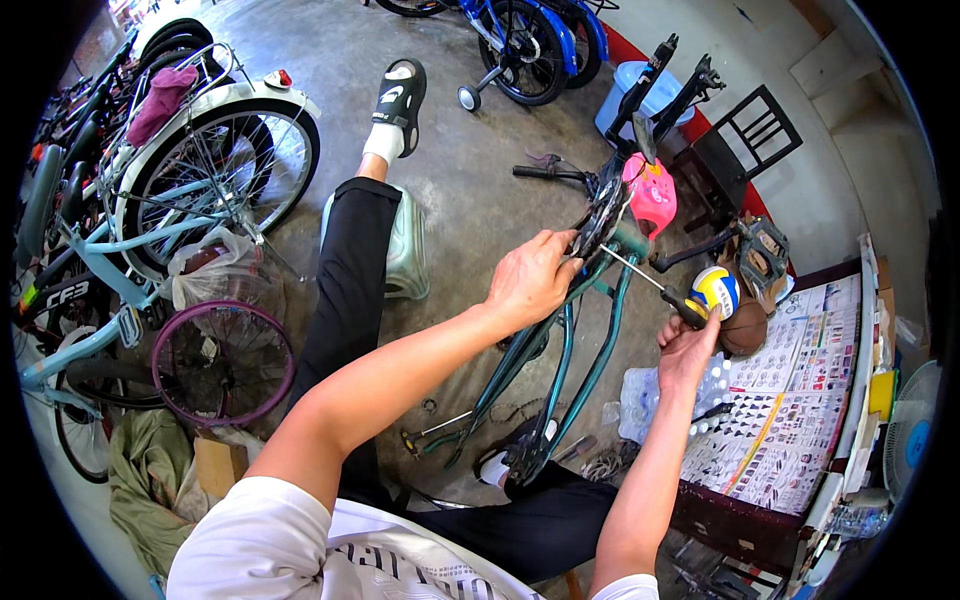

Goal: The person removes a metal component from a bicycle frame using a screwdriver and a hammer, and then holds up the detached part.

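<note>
Observed at centre of frame: tilted bicycle frame of teal metal tubing [607, 345], with a round black chainring [603, 212] at the upper end. Gripping in the right hand [690, 352] — fingers closed on the handle — a thin-shafted steel screwdriver with black-and-yellow handle [683, 305], directed up-left at the frame. Touching the chainring area with curled fingers of the left hand [530, 280] — cannot tell whether gripping. Noted at right: surface [790, 395] covered with printed sheets; beside it, brown ball [743, 328].
</note>
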`<state>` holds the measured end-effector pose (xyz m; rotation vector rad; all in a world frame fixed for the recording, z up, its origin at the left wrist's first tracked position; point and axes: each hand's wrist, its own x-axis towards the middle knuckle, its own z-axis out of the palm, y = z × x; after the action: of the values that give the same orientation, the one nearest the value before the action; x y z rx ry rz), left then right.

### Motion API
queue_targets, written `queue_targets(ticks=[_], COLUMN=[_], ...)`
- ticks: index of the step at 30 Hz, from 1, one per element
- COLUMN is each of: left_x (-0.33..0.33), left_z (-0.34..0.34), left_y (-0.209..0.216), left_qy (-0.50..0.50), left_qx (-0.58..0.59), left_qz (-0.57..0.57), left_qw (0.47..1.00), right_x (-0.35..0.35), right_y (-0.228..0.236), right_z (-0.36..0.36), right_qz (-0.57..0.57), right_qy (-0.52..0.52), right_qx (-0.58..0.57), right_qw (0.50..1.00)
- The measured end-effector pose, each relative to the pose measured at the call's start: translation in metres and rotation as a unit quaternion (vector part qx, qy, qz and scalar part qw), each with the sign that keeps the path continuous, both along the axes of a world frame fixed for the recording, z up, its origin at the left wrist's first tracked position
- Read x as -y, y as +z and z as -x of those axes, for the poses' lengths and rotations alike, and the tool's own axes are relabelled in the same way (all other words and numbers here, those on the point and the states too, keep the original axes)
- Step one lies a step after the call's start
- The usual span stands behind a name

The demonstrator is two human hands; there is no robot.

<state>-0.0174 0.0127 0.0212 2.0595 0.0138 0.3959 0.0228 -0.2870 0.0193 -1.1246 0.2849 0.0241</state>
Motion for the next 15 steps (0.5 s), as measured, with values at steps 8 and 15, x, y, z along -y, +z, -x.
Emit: queue_targets(ticks=[8, 15], left_x=[-0.003, 0.001], left_z=[0.001, 0.003], left_y=[-0.002, 0.003], left_qy=[0.000, -0.003], left_qx=[-0.003, -0.006], left_qz=[-0.001, -0.002], left_qw=[1.000, 1.000], right_x=[-0.031, -0.007], right_y=[0.022, 0.001], right_z=[0.008, 0.000], right_qz=[0.038, 0.071], right_qy=[-0.063, -0.064], right_qx=[0.006, 0.041], right_qw=[0.997, 0.995])
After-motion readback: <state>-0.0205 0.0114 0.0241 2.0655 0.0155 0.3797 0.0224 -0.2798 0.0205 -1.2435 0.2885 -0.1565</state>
